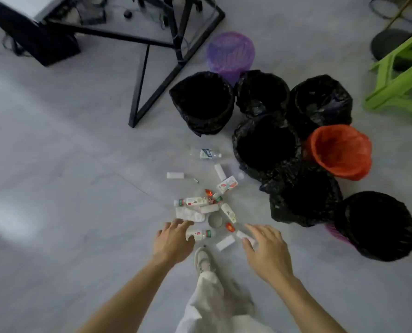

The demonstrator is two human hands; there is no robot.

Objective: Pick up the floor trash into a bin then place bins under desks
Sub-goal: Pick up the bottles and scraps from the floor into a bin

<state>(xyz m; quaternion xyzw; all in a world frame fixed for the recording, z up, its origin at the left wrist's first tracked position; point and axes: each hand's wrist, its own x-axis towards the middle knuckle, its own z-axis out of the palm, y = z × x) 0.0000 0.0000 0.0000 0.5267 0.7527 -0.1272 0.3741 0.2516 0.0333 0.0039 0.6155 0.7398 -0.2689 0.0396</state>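
The left hand (173, 239) is reaching over the base end of a small white plastic bottle with a green cap and red label (201, 234). Its thumb is lying across the bottle and its fingers are running fairly straight. I cannot tell whether it is pinching yet. The right hand (265, 246) is spreading wide, holding nothing, with its thumb tip touching a flat white packet (244, 235).

Both are working at the near edge of a scatter of small bottles, packets and red wrappers on the grey floor (68, 188). Just right of it, round black-bagged bins (267, 145) are standing clustered with an orange mesh bin (339, 150). A purple mesh bin (230, 52) is sitting beside a black metal desk frame (156, 75).

The gathering step looks barely begun. The next move calls for closing on bottle and packet, then carrying them right to a bagged bin.

The bin interiors are showing only black, so their contents are unknowable. The thumb is hiding the bottle's base, and the desk top is running off the frame.
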